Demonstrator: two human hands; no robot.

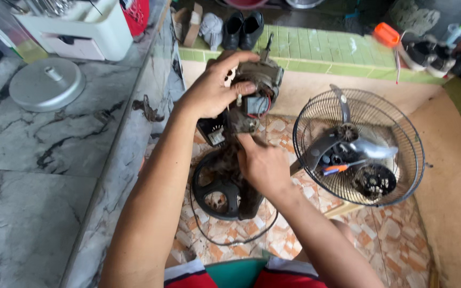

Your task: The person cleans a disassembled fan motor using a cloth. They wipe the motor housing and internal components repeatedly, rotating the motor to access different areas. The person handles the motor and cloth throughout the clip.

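The round black wire fan guard [358, 146] lies on the patterned tile floor [390, 240], with grey blades inside. Left of the guard stands the dusty black round fan base [217, 189]. Above this base, left of the guard, the left hand [209, 90] grasps the grey bare fan motor [254, 88] with curled fingers. The right hand [262, 165] touches the motor's underside with its index finger; the other fingers are bent.

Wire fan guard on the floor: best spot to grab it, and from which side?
Take the fan guard by its outer rim, at the near-left edge, coming from above. It lies dished open side up, with loose parts and a screwdriver inside, so a rim grip keeps it level. The thin wires probably flex.
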